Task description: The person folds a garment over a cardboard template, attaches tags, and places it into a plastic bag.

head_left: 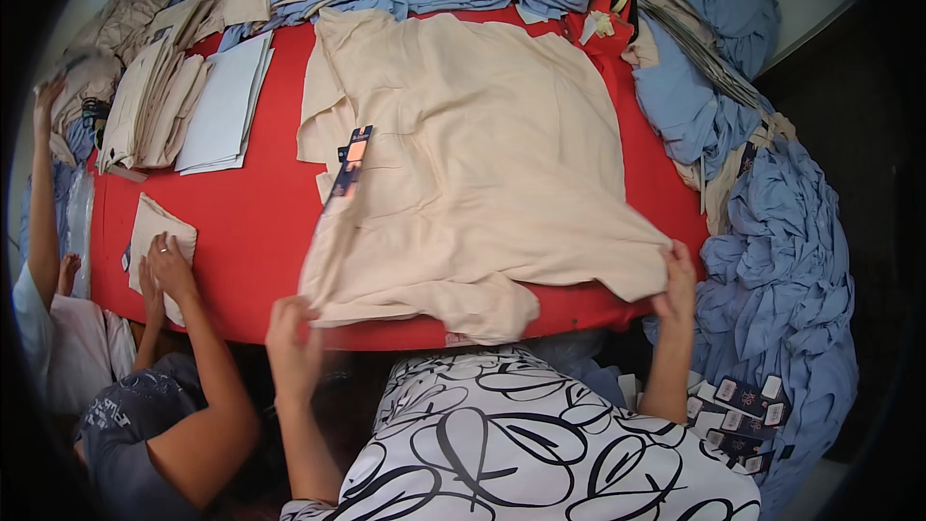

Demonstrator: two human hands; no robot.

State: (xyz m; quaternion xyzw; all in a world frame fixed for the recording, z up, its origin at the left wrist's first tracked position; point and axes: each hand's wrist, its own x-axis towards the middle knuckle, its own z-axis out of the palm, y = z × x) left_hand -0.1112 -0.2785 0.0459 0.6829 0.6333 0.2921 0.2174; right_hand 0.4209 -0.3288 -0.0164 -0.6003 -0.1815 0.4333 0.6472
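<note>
In the head view, a beige garment (pixel 482 145) lies spread over the red table (pixel 246 222) in front of the wearer, its near edge hanging slightly past the rim. The right hand (pixel 677 280) pinches the garment's near right corner between thumb and fingers, drawing it out to a point. The left hand (pixel 292 342), blurred, is at the near left corner; whether it grips the cloth or merely touches it cannot be told. A dark tag (pixel 352 164) lies on the garment's left side. Further left, white sheets (pixel 222 101) lie beside a folded stack (pixel 159 101), and a co-worker's hands (pixel 172 270) press a folded piece (pixel 150 217). Blue cloth (pixel 781 251) is heaped at right.
</note>
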